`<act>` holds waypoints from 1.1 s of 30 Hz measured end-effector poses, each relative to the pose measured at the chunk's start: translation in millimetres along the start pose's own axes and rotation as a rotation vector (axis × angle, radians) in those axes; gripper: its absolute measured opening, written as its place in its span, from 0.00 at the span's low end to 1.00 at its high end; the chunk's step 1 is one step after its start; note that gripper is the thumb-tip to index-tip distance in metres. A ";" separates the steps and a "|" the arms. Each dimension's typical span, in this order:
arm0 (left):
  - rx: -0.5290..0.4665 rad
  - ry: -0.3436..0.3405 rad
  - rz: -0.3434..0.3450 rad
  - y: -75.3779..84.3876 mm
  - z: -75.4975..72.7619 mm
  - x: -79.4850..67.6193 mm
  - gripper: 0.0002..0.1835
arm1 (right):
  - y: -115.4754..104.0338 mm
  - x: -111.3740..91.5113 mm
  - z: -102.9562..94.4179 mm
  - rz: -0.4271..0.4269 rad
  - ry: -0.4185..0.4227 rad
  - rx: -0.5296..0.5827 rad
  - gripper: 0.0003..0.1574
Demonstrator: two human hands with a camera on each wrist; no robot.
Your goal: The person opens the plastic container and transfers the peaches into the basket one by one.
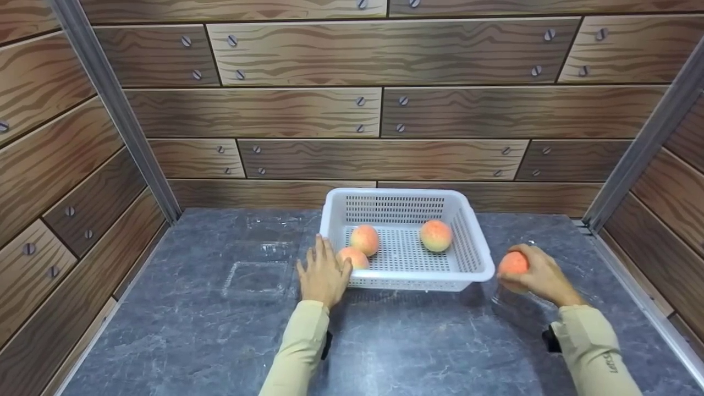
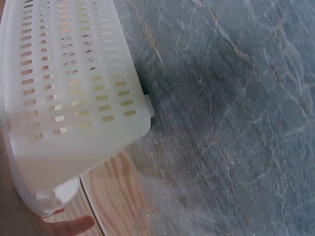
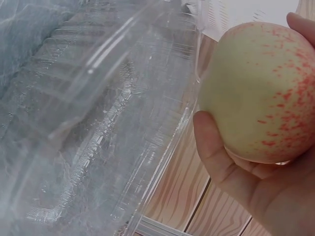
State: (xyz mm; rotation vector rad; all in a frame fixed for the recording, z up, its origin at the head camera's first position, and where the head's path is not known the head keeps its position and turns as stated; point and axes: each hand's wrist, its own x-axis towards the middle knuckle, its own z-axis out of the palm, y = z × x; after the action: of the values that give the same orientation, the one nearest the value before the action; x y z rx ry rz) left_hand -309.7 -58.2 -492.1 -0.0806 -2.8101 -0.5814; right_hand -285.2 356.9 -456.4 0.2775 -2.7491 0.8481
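Note:
In the head view, a white slatted plastic basket (image 1: 478, 236) stands at the back middle of the table. Inside lie three peaches: one peach (image 1: 436, 236) at the right, another peach (image 1: 364, 240) at the left, and a front-left peach (image 1: 353, 258) partly hidden by the rim. My left hand (image 1: 322, 275) rests on the basket's front-left corner, fingers extended. My right hand (image 1: 542, 272) grips a yellow-green, red-flecked peach (image 3: 256, 93) to the right of the basket. Beside and below that peach is a clear plastic container (image 3: 98, 128).
Clear plastic trays (image 1: 256, 279) lie on the grey marbled tabletop (image 1: 220, 341) left of the basket. Wood-patterned walls (image 1: 308, 113) close off the back and both sides, with metal posts (image 1: 118, 104) at the corners.

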 end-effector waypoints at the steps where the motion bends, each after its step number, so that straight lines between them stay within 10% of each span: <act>1: 0.004 -0.003 0.000 0.1 0.0 0.1 0.40 | -0.4 0.5 -0.2 -0.004 0.006 0.000 0.35; 33: 0.009 0.013 0.009 -1.0 1.3 0.1 0.40 | -10.9 12.8 -7.0 -0.023 0.026 0.029 0.34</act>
State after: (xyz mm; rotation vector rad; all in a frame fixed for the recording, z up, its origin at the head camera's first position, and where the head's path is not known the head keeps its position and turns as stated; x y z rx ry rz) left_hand -310.3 -58.6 -493.6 -0.0877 -2.7976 -0.5653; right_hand -293.4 350.7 -441.4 0.3008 -2.7058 0.8799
